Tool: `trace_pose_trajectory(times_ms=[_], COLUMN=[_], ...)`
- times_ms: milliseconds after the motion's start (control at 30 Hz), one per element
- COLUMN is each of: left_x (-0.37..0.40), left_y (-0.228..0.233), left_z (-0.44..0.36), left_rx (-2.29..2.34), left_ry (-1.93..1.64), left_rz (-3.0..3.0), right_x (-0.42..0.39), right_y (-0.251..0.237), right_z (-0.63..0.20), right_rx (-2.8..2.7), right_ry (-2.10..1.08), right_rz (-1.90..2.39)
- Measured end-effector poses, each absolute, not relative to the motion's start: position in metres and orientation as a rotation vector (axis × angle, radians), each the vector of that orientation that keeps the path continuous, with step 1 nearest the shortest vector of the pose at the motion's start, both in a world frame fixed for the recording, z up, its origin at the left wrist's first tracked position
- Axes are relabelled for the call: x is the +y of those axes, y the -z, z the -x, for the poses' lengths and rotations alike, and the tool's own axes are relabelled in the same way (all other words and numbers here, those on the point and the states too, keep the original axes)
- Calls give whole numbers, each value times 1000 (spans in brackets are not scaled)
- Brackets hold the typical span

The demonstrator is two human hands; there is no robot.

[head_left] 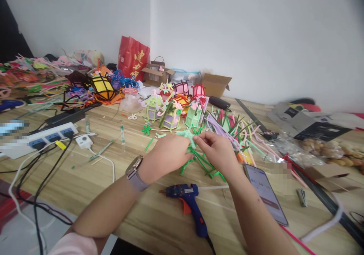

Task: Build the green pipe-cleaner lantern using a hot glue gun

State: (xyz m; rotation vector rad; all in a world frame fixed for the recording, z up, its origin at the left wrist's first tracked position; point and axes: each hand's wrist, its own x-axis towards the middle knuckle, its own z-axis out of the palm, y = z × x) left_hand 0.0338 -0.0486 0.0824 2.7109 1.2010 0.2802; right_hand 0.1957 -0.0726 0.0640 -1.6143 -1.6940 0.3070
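My left hand [167,154] and my right hand [217,149] meet over a wooden table [148,217], both pinching a small light-green pipe-cleaner piece [186,135]. Darker green pipe-cleaner stems [203,164] stick out below and between the hands. A watch [135,171] sits on my left wrist. Just beyond the hands stand several small pipe-cleaner lanterns [170,111] in pastel colours. A blue hot glue gun [189,204] lies on the table in front of my arms.
A phone [265,194] lies by my right forearm. Loose pipe cleaners [241,133] pile up at right, a power strip [40,139] with cables at left. Boxes [214,84], a red bag [133,58] and more craft pieces [96,86] line the back wall.
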Motion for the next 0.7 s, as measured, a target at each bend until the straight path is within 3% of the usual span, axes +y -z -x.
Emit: trace_pose_trajectory(times_ms=[367, 700], left_x=[-39, -44], left_y=[-70, -61], left_z=[-43, -54], left_rx=[1074, 1343], left_ry=[-284, -402], left_rz=[-2364, -2649], right_x=[-69, -61], right_y=[-64, -56], right_z=[-198, -203], right_rx=[-1696, -1567], right_ry=[-499, -721], right_rz=[1644, 1499])
